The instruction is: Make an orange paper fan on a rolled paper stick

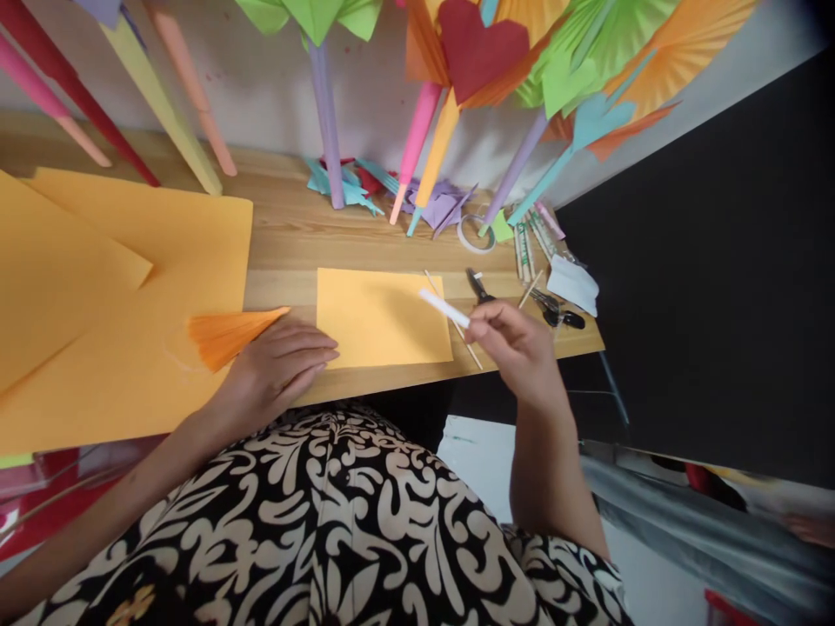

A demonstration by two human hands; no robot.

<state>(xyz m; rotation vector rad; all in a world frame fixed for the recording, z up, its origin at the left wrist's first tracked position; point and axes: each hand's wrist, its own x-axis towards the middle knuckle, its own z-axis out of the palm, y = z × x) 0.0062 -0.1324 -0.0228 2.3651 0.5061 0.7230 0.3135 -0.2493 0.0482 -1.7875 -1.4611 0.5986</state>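
Note:
A small yellow-orange paper sheet (378,322) lies flat near the table's front edge. My left hand (287,356) rests with its fingers stretched out flat, the tips over the sheet's lower left edge. Between thumb and fingers of my right hand (522,348) is pinched a narrow white strip (444,308), held above the sheet's right side; whether it is paper or tape I cannot tell. Under the strip a thin wooden stick (475,355) lies slantwise along the sheet's right edge. Beside my left hand sits a pleated orange paper fan (225,337).
Large yellow-orange sheets (196,235) cover the table's left side. At the right are a tape roll (477,247), black-handled scissors (566,318) and a crumpled white paper (574,285). Paper scraps (437,204) and several paper flowers on rolled stems (324,122) line the wall.

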